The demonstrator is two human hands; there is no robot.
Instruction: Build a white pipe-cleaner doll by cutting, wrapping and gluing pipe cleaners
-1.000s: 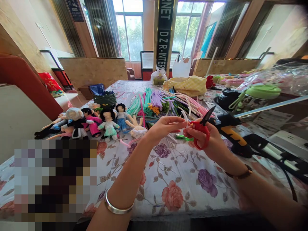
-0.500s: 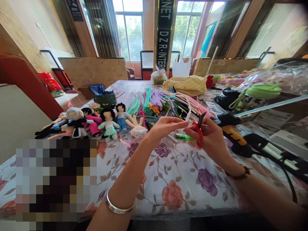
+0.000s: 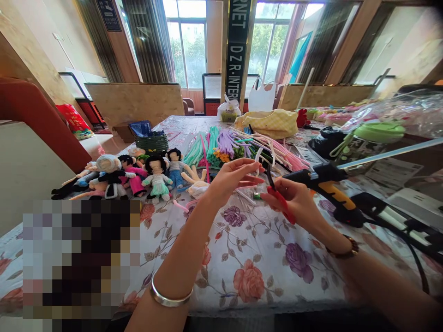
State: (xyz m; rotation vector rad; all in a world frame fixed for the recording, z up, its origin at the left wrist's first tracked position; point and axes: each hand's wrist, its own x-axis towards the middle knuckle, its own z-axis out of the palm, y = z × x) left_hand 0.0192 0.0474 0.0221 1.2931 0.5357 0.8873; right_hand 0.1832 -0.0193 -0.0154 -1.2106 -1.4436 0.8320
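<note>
Nearest: floral-covered tabletop [image 3: 256, 249], on the near side of the hot glue gun [image 3: 332, 190]. Silver bangle [image 3: 170, 300] round the left forearm, nearer than the gun and well to its left.

Right hand [image 3: 298, 199] just left of the gun, fingers curled round the red handles of the scissors [image 3: 282, 204]. Scissors lie left of the gun's nozzle, seen nearly edge-on; long axis runs handles low and near, blade tips up and leaning away from the gun. Blades parted or not: can't tell. Dark bracelet [image 3: 353, 246] on right wrist, below the gun.

Left hand [image 3: 230, 182] farther left of the gun, fingers pinched together on a white pipe cleaner [image 3: 259, 156]. Its free end sticks up, near the scissor tips; pinch probably keeps it steady there. Gun points at the hands, likely parked for easy reach.

Farther: yarn-like dolls [image 3: 156, 180] grouped far left of the gun, probably kept out of the working spot. Pipe cleaner bundles [image 3: 225, 143] beyond and left of it, colours mostly together, presumably for quick picking. Yellow checked cloth bag [image 3: 266, 124] behind those, beyond the gun.
</note>
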